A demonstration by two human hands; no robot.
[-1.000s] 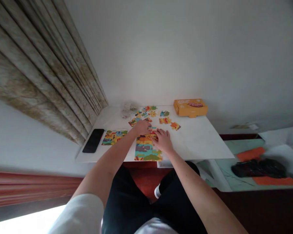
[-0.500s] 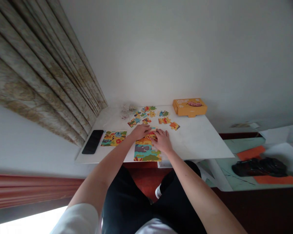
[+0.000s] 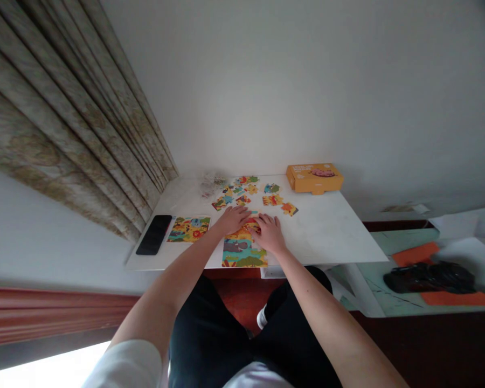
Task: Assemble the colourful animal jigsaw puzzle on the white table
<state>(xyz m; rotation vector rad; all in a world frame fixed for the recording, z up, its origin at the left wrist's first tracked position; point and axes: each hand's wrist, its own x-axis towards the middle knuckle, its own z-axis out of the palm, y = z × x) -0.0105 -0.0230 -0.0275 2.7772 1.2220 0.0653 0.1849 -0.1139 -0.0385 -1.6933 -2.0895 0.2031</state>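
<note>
One patterned grey-and-beige fabric curtain (image 3: pixel 64 108) hangs at the far left, beside a white rectangular counter (image 3: pixel 319 231). On the counter's left end lies one black rectangular phone (image 3: pixel 154 235), then one colourful printed picture card (image 3: pixel 189 229). Behind the card sits one clear crumpled plastic bag (image 3: pixel 212 185). The left hand (image 3: pixel 234 219) rests on the upper part of one partly assembled, brightly printed jigsaw (image 3: pixel 242 253), which lies at the counter's near edge; its grip is apart, fingers stretched out. Behind it is a cluster of loose colourful jigsaw pieces (image 3: pixel 243 200), too small and overlapped to count surely. The right hand (image 3: pixel 269 231) lies on the jigsaw's right side, its grip also apart with fingers spread. Beyond it stands one orange-yellow cardboard box (image 3: pixel 315 179) near the wall. At far right, one shiny black bundle (image 3: pixel 428 277) lies over orange sheeting (image 3: pixel 416 254) on a pale green marbled surface (image 3: pixel 408 237).
</note>
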